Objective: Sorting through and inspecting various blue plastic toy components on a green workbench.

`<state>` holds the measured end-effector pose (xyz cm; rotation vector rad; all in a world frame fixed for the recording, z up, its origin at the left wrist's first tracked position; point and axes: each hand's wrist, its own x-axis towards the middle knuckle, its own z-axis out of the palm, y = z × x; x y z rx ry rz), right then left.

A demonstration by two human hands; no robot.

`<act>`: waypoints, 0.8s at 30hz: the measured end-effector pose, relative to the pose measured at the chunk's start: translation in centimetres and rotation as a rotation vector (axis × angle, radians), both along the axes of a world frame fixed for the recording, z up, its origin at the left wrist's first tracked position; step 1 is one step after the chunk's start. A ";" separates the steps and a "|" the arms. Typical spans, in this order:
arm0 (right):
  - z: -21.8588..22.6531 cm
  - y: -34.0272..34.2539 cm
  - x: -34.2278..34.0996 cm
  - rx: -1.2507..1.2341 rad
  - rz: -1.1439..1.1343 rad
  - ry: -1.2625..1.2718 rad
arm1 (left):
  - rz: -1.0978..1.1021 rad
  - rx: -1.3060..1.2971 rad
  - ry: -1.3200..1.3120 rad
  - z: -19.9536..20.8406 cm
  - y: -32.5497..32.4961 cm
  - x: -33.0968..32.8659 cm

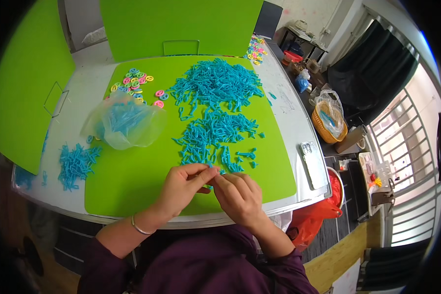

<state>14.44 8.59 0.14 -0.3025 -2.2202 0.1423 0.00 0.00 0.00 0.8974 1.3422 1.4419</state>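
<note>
My left hand (183,191) and my right hand (240,197) meet at their fingertips over the near part of a green board (147,188). Both are closed in a pinch on a small blue plastic piece, mostly hidden by the fingers; its exact shape is too small to tell. Just beyond the fingertips lies a loose spread of blue plastic pieces (213,132), short and narrow, with a few strays at its right. A larger heap of similar blue pieces (218,83) sits farther back.
Left of the heaps are a clear plastic bag (132,128) with blue pieces and several pastel rings (134,81). Another blue pile (77,165) lies at the board's left edge. A phone (311,164) rests at the table's right. Green panels (181,24) stand behind and at left.
</note>
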 end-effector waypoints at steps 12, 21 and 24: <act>0.5 10.9 3.7 -0.392 -0.165 -0.306 | -0.033 -0.063 -0.519 -0.3 -0.5 -0.6; 0.0 11.0 3.7 -0.930 -0.132 -0.170 | -0.064 -0.051 -0.445 -0.4 -0.6 -0.8; 0.7 10.1 4.0 -1.139 0.008 -0.032 | -0.098 -0.043 -0.399 -0.5 -0.5 -0.7</act>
